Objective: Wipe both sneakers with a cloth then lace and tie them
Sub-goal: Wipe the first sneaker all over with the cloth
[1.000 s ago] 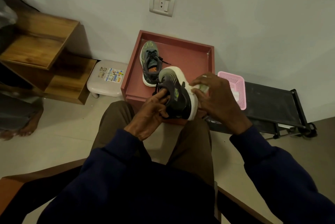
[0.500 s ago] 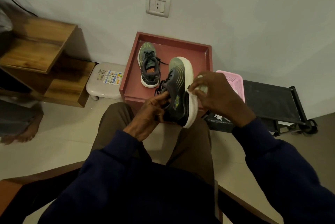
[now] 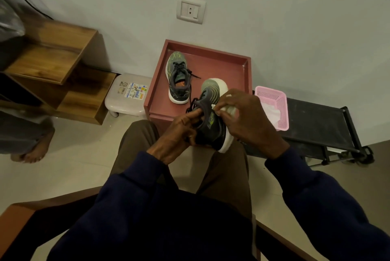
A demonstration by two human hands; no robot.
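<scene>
Right now, closest to you, your left hand [image 3: 179,132] grips the held sneaker [image 3: 211,127] at its collar, fingers curled into the opening. Your right hand [image 3: 247,119] has its fingers clamped on the cloth [image 3: 226,109], pressing it against the shoe's side. The shoe's long axis runs from heel at 6 o'clock to toe at 12, with the sole turned toward 3, so the wiping stroke likely follows that line. Farther off at 11 o'clock, the second sneaker [image 3: 178,78] sits upright on the red tray [image 3: 223,68]. A pink basket [image 3: 272,96] lies at 3.
</scene>
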